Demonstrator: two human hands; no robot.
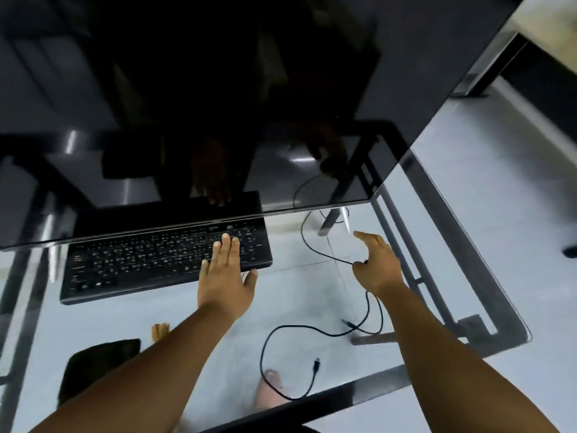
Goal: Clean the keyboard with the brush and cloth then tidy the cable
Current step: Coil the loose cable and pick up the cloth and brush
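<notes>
Cable-tidying is in hand: the left hand [226, 270] lies flat, fingers spread, on the keyboard [162, 260] mid-bench; the right hand [376, 264] seemingly pinches the cable [315, 331] toward the bench's right edge. Next: gather its loose loops.

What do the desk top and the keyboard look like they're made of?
Desk top: clear glass, glossy; the floor, a foot and the metal frame show through it. Keyboard: looks like matte black plastic with pale key legends. The right hand pinches the thin black cable, likely rubber-sheathed.

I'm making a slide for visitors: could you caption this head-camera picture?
Left hand rests flat on the black keyboard while the right hand pinches its loose cable on a glass desk.
</notes>
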